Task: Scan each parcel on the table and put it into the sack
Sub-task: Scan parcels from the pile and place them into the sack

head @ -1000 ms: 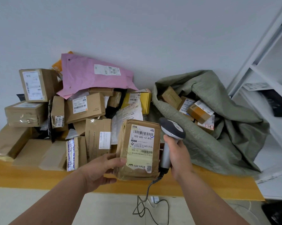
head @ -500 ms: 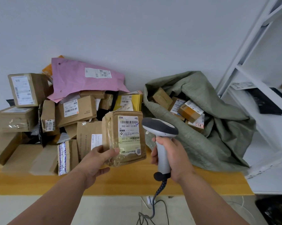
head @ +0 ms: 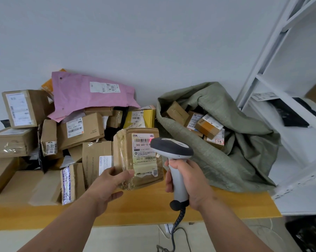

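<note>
Parcel (head: 133,157) upright in left hand (head: 108,184), scanner (head: 173,160) touching its right edge.

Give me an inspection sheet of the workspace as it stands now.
Surface: wooden table, front strip bare.
Job's things: taped parcel held upright, red scan light on its label; scanner aimed at it; green sack open at right, boxes inside.
Clutter: heap of boxes at left, pink mailer on top.
Hands: left hand grips the parcel's lower left corner; right hand grips the scanner's handle.
Cables: coiled scanner cord drops below the table edge.
Surroundings: white shelving at right, plain wall behind.
</note>
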`<state>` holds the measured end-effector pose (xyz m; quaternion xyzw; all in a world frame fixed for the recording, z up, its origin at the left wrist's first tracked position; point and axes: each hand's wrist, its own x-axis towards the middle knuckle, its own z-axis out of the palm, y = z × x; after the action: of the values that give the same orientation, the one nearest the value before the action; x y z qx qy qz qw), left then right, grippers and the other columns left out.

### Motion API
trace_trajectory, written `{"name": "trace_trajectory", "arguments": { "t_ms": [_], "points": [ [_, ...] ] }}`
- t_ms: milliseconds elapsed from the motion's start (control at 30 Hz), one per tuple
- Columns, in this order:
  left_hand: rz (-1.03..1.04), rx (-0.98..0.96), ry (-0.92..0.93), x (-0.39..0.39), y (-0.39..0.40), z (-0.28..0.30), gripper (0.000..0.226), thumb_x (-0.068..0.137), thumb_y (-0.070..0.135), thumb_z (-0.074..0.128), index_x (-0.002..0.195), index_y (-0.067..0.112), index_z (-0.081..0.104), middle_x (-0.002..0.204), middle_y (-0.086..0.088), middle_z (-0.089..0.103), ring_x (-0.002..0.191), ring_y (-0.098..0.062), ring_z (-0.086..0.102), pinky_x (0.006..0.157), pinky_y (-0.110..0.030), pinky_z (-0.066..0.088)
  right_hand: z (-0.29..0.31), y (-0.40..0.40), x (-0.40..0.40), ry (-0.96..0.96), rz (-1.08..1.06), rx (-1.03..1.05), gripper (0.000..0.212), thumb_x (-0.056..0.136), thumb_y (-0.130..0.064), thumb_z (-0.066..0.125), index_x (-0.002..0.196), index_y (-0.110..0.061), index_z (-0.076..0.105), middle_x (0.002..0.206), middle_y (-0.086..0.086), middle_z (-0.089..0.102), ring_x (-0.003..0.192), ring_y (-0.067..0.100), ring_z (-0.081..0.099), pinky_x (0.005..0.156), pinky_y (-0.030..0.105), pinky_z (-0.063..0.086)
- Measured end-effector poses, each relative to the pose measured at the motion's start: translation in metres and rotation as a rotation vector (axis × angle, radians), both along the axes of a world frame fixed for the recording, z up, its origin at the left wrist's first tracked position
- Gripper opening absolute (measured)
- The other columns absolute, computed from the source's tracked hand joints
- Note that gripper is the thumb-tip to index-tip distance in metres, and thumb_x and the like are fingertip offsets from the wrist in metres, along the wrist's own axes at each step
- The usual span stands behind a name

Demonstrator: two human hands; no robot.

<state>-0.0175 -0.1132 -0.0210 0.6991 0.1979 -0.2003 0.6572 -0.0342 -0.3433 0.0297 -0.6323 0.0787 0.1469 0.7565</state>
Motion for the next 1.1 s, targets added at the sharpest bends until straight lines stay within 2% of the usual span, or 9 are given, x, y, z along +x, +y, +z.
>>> {"name": "trace_trajectory", "arguments": {
  "t_ms": [200, 333, 400, 567, 667, 800, 900, 1000, 1100],
  "points": [
    [-0.051, -0.021, -0.010, 0.017, 0.005, 0.003, 0.083, 0.056, 0.048, 0.086, 0.129, 0.022, 0.055, 0.116, -0.004, 0.069, 0.106, -0.025, 0.064, 0.080, -0.036, 0.052, 0.004, 0.008, 0.009, 0.028, -0.061, -0.015, 0.030, 0.092, -0.020, 0.062, 0.108, 0.005, 0.060, 0.068, 0.014, 0.061, 0.055, 0.027, 0.056, 0.057, 0.034, 0.050],
    [-0.076, -0.064, -0.024, 0.033, 0.001, 0.013, 0.065, 0.072, 0.037, 0.080, 0.129, 0.022, 0.054, 0.114, -0.006, 0.069, 0.098, -0.023, 0.064, 0.078, -0.035, 0.050, 0.005, 0.008, 0.021, 0.032, -0.139, -0.052, 0.024, 0.094, -0.020, 0.060, 0.105, 0.001, 0.063, 0.067, 0.013, 0.063, 0.056, 0.027, 0.059, 0.060, 0.036, 0.051],
    [-0.069, -0.066, -0.042, 0.042, 0.000, 0.019, 0.057, 0.076, 0.032, 0.079, 0.127, 0.022, 0.055, 0.112, -0.006, 0.069, 0.099, -0.025, 0.064, 0.084, -0.038, 0.052, 0.005, 0.009, 0.028, 0.030, -0.200, -0.055, 0.019, 0.094, -0.020, 0.060, 0.102, -0.002, 0.064, 0.067, 0.013, 0.063, 0.058, 0.027, 0.060, 0.060, 0.036, 0.052],
    [-0.089, -0.015, -0.128, 0.073, -0.001, 0.042, 0.065, 0.064, 0.046, 0.079, 0.122, 0.029, 0.055, 0.110, -0.002, 0.069, 0.103, -0.021, 0.064, 0.091, -0.039, 0.053, 0.003, 0.013, 0.046, 0.004, -0.330, -0.042, 0.007, 0.092, -0.014, 0.067, 0.093, -0.008, 0.065, 0.064, 0.010, 0.063, 0.056, 0.027, 0.060, 0.063, 0.038, 0.050],
    [-0.160, 0.024, -0.210, 0.093, -0.010, 0.059, 0.070, 0.061, 0.053, 0.076, 0.123, 0.028, 0.057, 0.108, 0.002, 0.071, 0.100, -0.018, 0.065, 0.084, -0.035, 0.051, 0.001, 0.009, 0.056, -0.012, -0.393, -0.114, 0.009, 0.091, -0.012, 0.067, 0.096, -0.005, 0.064, 0.066, 0.009, 0.065, 0.055, 0.023, 0.064, 0.060, 0.035, 0.052],
    [-0.209, 0.055, -0.316, 0.118, -0.036, 0.078, 0.046, 0.080, 0.041, 0.074, 0.121, 0.029, 0.056, 0.105, 0.009, 0.070, 0.091, -0.007, 0.065, 0.071, -0.022, 0.047, 0.006, -0.009, 0.068, -0.057, -0.505, -0.136, 0.005, 0.091, -0.011, 0.066, 0.093, -0.006, 0.064, 0.068, 0.010, 0.067, 0.059, 0.025, 0.066, 0.060, 0.036, 0.053],
    [-0.263, 0.104, -0.372, 0.137, -0.060, 0.090, 0.060, 0.078, 0.044, 0.075, 0.130, 0.026, 0.055, 0.111, 0.010, 0.068, 0.093, -0.005, 0.066, 0.066, -0.016, 0.045, 0.013, -0.035, 0.081, -0.086, -0.582, -0.124, 0.002, 0.092, -0.008, 0.064, 0.091, -0.008, 0.063, 0.067, 0.010, 0.065, 0.056, 0.021, 0.066, 0.059, 0.035, 0.051],
    [-0.306, 0.167, -0.382, 0.160, -0.088, 0.098, 0.082, 0.071, 0.053, 0.076, 0.142, 0.026, 0.045, 0.118, 0.009, 0.063, 0.103, -0.012, 0.064, 0.073, -0.021, 0.047, 0.018, -0.073, 0.106, -0.081, -0.655, -0.101, 0.004, 0.093, -0.010, 0.064, 0.096, -0.011, 0.062, 0.070, 0.011, 0.069, 0.057, 0.019, 0.065, 0.054, 0.030, 0.053],
    [-0.360, 0.305, -0.340, 0.184, -0.124, 0.101, 0.094, 0.072, 0.063, 0.070, 0.150, 0.027, 0.034, 0.126, 0.003, 0.056, 0.102, -0.016, 0.059, 0.083, -0.029, 0.046, 0.020, -0.115, 0.138, -0.064, -0.650, -0.155, 0.012, 0.092, -0.015, 0.065, 0.103, -0.014, 0.063, 0.081, 0.007, 0.075, 0.063, 0.021, 0.072, 0.064, 0.036, 0.056]
  ]
}}
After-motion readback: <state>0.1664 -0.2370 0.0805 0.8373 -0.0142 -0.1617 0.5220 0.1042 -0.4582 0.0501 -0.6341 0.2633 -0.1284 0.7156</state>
